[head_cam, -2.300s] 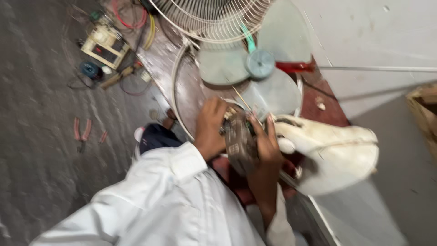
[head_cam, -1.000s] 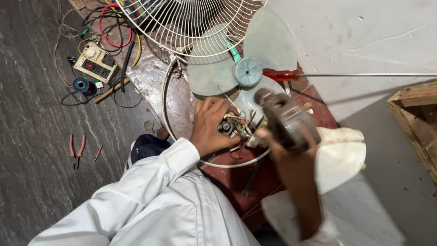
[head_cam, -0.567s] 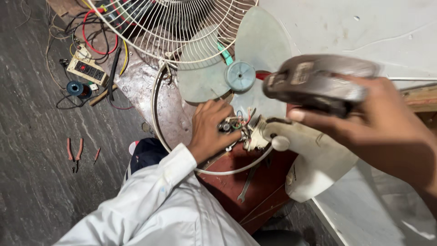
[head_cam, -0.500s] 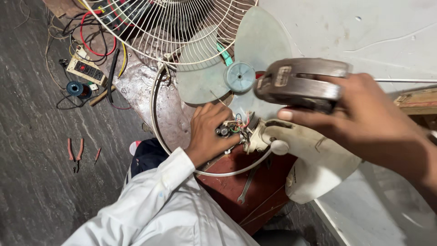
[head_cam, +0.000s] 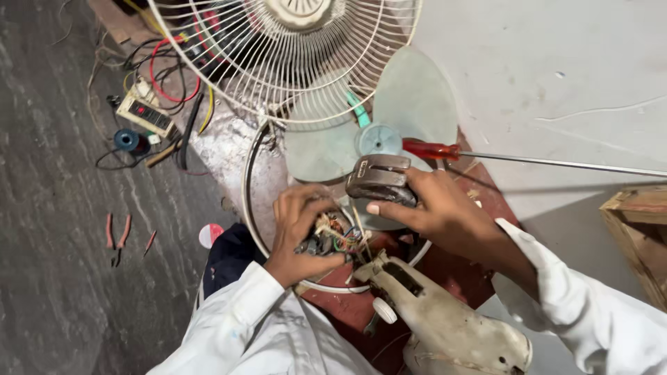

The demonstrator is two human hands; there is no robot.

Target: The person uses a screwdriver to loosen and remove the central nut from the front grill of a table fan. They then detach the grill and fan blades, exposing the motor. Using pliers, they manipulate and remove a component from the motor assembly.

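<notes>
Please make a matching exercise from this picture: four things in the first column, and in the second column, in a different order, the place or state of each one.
Things
1. grey motor cover
2. screwdriver
3. wire fan guard
4. red-handled pliers

Places or states
A. lies on the dark floor, far left
B. held in the right hand
C. red handle beside the fan blades' hub, long shaft pointing right
D. white, at the top of the view

Pairs: 1-B, 2-C, 3-D, 4-A
</notes>
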